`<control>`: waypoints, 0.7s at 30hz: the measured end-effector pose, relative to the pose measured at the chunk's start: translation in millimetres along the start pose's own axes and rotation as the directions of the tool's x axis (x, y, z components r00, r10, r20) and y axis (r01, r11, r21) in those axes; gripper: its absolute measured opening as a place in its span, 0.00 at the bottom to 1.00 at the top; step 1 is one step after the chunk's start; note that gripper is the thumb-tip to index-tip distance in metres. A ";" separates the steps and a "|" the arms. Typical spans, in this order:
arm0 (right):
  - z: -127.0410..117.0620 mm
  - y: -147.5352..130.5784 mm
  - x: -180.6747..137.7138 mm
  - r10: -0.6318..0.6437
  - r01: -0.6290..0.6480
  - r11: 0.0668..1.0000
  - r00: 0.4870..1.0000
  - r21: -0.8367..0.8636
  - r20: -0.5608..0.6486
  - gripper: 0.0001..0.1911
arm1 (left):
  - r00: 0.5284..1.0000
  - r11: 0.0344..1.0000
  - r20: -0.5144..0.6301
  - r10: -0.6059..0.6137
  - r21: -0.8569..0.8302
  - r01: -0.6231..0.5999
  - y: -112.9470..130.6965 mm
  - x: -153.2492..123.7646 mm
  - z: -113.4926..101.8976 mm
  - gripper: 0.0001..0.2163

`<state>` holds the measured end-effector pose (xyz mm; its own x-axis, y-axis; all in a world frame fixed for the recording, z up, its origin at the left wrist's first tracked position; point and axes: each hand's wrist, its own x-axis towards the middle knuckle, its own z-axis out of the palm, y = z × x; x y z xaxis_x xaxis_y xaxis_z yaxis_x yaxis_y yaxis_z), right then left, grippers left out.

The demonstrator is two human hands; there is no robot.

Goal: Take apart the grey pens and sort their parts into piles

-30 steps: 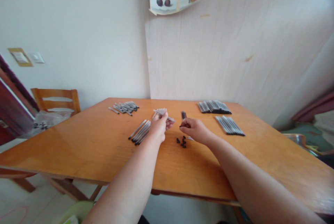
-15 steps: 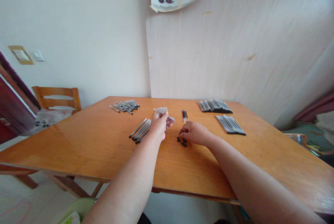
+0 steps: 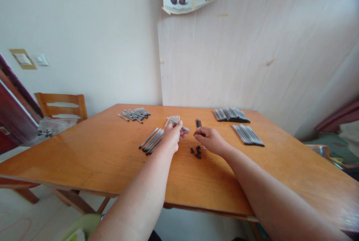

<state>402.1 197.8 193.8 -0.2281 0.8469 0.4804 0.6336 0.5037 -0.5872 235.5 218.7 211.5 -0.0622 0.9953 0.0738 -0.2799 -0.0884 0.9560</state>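
My left hand [image 3: 171,136] is closed around a pale, translucent pen barrel [image 3: 185,129], whose end sticks out to the right past the fingers. Just behind it lies a row of similar barrels [image 3: 176,118]. My right hand [image 3: 211,139] pinches a small black pen plug, mostly hidden by the fingertips, near the barrel's end but apart from it. Below that hand is a loose cluster of black plugs [image 3: 198,152]. To the left of my left hand, pens with black ends [image 3: 151,142] lie side by side. Thin dark pieces like refills [image 3: 198,122] rest beyond my right hand.
More black-ended pens [image 3: 134,114] lie loosely at the back left of the wooden table [image 3: 92,151]. Two neat batches of pens, a far one [image 3: 230,114] and a nearer one [image 3: 248,135], sit at the right. A wooden chair [image 3: 63,100] stands beyond the left edge.
My right hand has lifted away from the black plugs and moved slightly farther forward, closer to the barrel's end. My left hand stays nearly in place with the barrel.
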 end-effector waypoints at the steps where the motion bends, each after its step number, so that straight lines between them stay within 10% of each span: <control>1: 1.3 -1.1 0.0 0.001 0.000 1.000 1.000 0.019 -0.016 0.10 | 1.000 1.000 0.003 -0.004 0.009 0.004 -0.5 0.2 0.1 0.12; 13: 4.0 -4.8 0.4 0.053 -0.051 0.998 0.996 0.034 -0.075 0.10 | 0.998 0.999 0.038 -0.044 0.009 0.044 -2.2 -2.8 4.1 0.12; 21: -13.0 5.9 -1.1 0.083 -0.083 0.995 0.996 0.063 -0.006 0.08 | 0.977 0.988 -0.195 0.090 -0.105 -0.112 10.8 18.2 -16.5 0.12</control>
<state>415.6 197.6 198.2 -0.1699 0.8849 0.4338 0.6027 0.4416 -0.6647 215.6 235.2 218.5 -0.2729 0.9565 0.1029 -0.3703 -0.2031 0.9065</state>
